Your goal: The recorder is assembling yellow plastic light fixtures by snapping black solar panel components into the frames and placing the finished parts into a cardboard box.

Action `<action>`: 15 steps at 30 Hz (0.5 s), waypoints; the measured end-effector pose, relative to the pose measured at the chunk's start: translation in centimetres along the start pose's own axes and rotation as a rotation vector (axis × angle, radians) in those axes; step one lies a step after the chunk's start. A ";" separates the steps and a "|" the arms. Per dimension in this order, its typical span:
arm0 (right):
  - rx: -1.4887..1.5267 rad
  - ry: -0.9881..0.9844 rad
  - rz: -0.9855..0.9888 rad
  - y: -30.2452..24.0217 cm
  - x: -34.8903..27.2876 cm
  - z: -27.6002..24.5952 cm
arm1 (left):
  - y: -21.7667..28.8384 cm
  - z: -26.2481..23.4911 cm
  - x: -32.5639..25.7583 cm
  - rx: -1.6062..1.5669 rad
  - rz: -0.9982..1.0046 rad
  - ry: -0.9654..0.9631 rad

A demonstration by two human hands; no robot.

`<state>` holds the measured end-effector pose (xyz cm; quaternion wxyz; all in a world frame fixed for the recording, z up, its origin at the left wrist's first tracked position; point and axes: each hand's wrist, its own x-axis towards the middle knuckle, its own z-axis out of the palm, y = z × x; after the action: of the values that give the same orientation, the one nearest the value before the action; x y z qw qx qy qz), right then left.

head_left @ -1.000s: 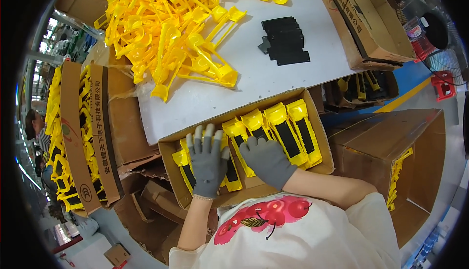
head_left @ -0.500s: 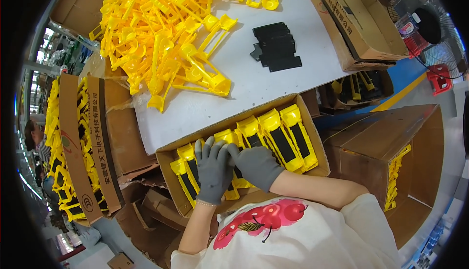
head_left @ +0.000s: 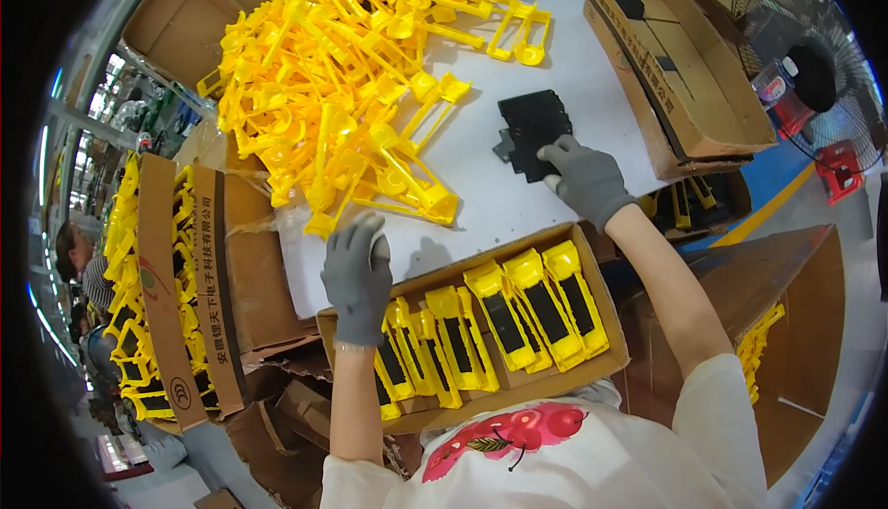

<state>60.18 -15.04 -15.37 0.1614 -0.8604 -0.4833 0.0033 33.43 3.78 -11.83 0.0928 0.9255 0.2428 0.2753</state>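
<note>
My right hand (head_left: 589,178), in a grey glove, reaches over the table to a stack of flat black plates (head_left: 535,125). Its fingertips lie at the stack's near right edge, with the thumb apart from them. My gloved left hand (head_left: 359,278) hovers by the table's near edge, below the heap of yellow plastic frames (head_left: 342,74); its fingers are loosely bent and nothing shows in them. Between my forearms sits a cardboard box (head_left: 618,347) holding a row of yellow frames with black plates in them (head_left: 455,343).
The white table (head_left: 490,199) carries the heap and an open cardboard box (head_left: 708,93) at far right. Another carton (head_left: 208,324), full of yellow frames, stands at left. A large open carton (head_left: 805,361) is at right, below a fan (head_left: 814,65).
Both hands have left the frames in the box. My right hand has gone forward to the black plates; my left has moved up and left. The whole view has shifted slightly.
</note>
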 end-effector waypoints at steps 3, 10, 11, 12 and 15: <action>-0.066 -0.103 0.018 0.3 0.5 0.9 | -1.1 0.0 4.2 0.180 -0.009 0.064; -0.055 -0.251 0.042 -0.5 2.2 -0.7 | -7.4 5.3 13.5 0.385 0.674 -0.301; -0.046 -0.252 0.040 -0.2 2.1 -0.8 | -7.6 6.3 14.0 0.379 0.726 -0.323; -0.049 -0.252 0.058 0.0 2.0 -0.8 | -7.9 7.0 14.3 0.362 0.705 -0.396; 0.133 -0.288 0.103 0.5 1.6 -1.1 | -8.5 7.3 15.0 0.284 0.725 -0.420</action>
<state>61.61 -14.29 -14.21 0.1466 -0.8621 -0.4554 0.1670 45.06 18.35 -13.55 -0.0904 0.9904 -0.0863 0.0597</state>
